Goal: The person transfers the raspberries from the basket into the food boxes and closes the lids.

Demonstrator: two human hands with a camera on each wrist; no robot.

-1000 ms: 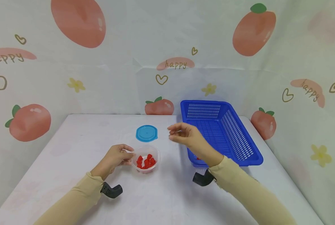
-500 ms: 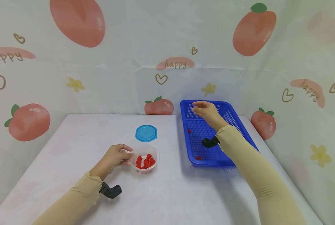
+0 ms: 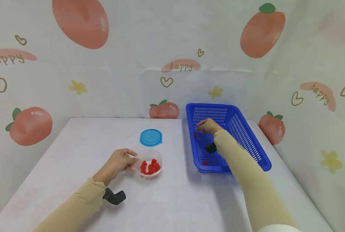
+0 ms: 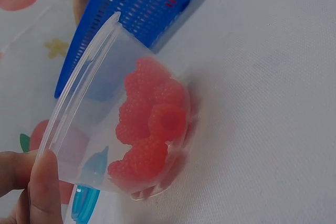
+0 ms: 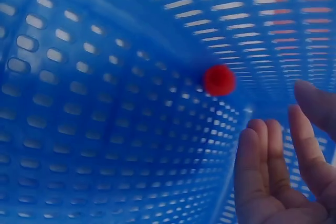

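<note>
My left hand [image 3: 118, 164] pinches the rim of a small clear plastic container [image 4: 86, 98] between thumb and fingers. Inside the container lie several red raspberries [image 4: 149, 114]. My right hand [image 3: 208, 126] reaches into a blue plastic basket [image 3: 242, 129], its fingers extended and thumb apart, with nothing between them. Close to those fingertips, a raspberry [image 5: 219, 80] lies against the basket's left wall. Another raspberry [image 3: 205, 163] sits near the basket's front left corner.
A blue lid [image 3: 151, 138] lies flat on the white table [image 3: 166, 206] behind the container. The basket's perforated walls rise around my right hand. A fruit-patterned cloth [image 3: 126, 90] hangs behind the table.
My right hand has gone from beside the container, over the basket's back, then down into the basket toward the raspberry at the left wall. My left hand and the container have stayed put.
</note>
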